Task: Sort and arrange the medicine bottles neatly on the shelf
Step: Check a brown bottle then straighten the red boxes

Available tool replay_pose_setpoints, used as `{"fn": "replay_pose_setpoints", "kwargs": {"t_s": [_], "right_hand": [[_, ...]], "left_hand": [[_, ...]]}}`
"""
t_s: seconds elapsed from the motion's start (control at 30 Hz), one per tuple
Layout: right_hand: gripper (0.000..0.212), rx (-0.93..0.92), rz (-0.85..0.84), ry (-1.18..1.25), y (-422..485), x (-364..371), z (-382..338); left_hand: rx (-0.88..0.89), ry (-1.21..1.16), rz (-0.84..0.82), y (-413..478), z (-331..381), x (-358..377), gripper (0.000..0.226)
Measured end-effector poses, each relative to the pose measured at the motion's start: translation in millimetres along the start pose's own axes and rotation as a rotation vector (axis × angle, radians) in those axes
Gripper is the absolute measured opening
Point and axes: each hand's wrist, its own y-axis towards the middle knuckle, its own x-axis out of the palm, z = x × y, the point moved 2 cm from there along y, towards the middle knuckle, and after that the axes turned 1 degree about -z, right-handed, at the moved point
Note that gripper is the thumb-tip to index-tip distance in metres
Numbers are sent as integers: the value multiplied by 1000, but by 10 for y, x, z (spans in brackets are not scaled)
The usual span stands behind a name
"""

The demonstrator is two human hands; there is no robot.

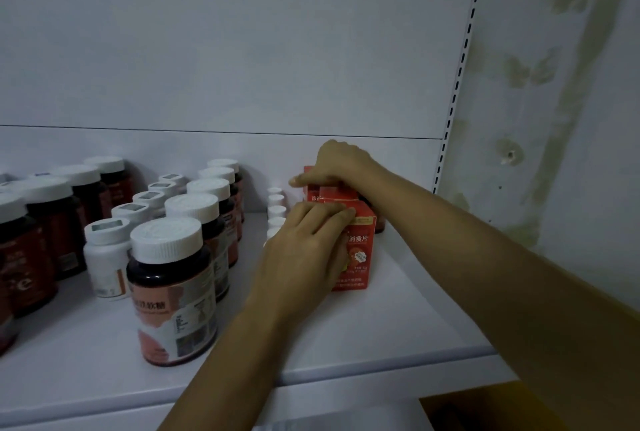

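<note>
Shelf [398, 320]: white, spanned the lower half of the frame.
Dark jars [169, 292]: white-capped, stood upright in rows at left and centre-left.
White bottles [105, 257]: stood in a row between the jar rows.
Red boxes [358, 247]: lined up front to back, right of centre on the shelf.
Left grip [304, 250]: fingers curled over the front box's top edge, holding it.
Right grip [337, 164]: just above, fingers curled over the rear boxes' tops.
Small bottles [276, 211]: white, stood in a row just left of the boxes.

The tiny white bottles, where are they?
In the head view, the tiny white bottles stand in a row between the dark jars on their left and the red boxes on their right.
</note>
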Motion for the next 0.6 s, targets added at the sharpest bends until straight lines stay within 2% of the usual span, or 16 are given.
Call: {"fn": "replay_pose_setpoints", "kwargs": {"t_s": [0.1, 0.2, 0.3, 0.37, 0.47, 0.53, 0.6], "right_hand": [[69, 19, 114, 60, 28, -31, 47], [72, -10, 303, 215, -24, -328, 120], [62, -58, 439, 490, -338, -688, 304], [45, -108, 504, 792, -683, -743, 529], [30, -132, 499, 1282, -1249, -427, 911], [28, -103, 436, 1501, -1571, -106, 1121], [33, -93, 369, 1643, -1780, 188, 1277]], "left_hand": [[-8, -17, 3, 10, 0, 1, 38], [-28, -29, -4, 21, 12, -7, 38], [-14, -23, -18, 12, 14, -14, 38], [1, -10, 0, 8, 26, -33, 38], [14, 10, 108, 29, 132, -157, 41], [29, -11, 174, 21, 262, -273, 42], [-56, -131, 174, -19, 410, -391, 45]]}}
